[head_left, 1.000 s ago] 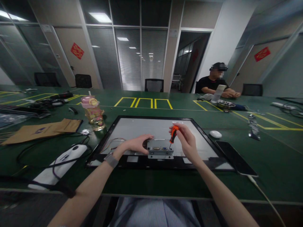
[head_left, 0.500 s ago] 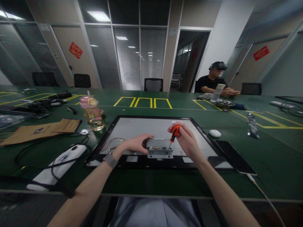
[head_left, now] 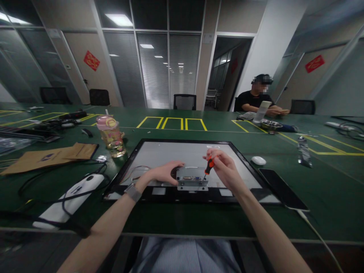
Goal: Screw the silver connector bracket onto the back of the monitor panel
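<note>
A flat panel (head_left: 170,151) with a black frame lies on the green table. Near its front edge stands a metal bracket (head_left: 192,185) with connector ports. My left hand (head_left: 166,172) grips the bracket's left end between thumb and fingers. My right hand (head_left: 224,167) is closed round an orange and black screwdriver (head_left: 209,165), its shaft slanting down to the right part of the bracket. Whether the tip sits in a screw is too small to tell. Thin wires (head_left: 136,172) lie on the panel left of the bracket.
Left of the panel are a pink-lidded bottle (head_left: 111,138), a brown paper bag (head_left: 42,157) and a white power strip (head_left: 69,201) with black cables. On the right lie a white mouse (head_left: 258,160) and a phone (head_left: 283,189) with its cable. A person (head_left: 257,98) sits across the table.
My right hand has shifted its fingers on the screwdriver, and the handle sits slightly lower and more tilted. My left hand and the bracket have stayed in place.
</note>
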`<action>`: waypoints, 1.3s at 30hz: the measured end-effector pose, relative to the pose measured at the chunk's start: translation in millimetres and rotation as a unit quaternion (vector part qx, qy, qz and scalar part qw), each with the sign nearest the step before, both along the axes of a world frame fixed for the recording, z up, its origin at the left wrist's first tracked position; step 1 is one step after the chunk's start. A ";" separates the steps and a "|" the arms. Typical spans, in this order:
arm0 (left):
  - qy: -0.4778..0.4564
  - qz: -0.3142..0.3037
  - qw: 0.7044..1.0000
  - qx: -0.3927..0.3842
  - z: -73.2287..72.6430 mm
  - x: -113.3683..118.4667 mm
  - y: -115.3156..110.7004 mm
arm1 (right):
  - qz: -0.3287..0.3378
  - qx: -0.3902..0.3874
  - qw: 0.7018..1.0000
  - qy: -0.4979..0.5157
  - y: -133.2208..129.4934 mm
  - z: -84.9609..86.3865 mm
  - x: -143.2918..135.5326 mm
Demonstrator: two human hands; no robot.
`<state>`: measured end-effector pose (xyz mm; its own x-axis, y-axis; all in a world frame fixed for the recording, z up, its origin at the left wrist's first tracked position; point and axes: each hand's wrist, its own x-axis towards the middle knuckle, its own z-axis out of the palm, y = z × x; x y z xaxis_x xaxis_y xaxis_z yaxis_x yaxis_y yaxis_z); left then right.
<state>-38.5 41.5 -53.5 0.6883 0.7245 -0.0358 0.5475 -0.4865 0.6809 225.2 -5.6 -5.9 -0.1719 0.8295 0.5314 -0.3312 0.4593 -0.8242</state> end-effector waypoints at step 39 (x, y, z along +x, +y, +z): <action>0.002 -0.011 1.000 -0.014 1.4 -2.7 1.7 | -0.071 0.040 0.994 -0.073 15.7 -6.0 19.5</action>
<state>-41.2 43.3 -52.2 0.7037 0.7080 -0.0601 0.5404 -0.4784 0.6922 244.7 10.1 -11.9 -0.1351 0.8074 0.5743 -0.1381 0.5586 -0.8179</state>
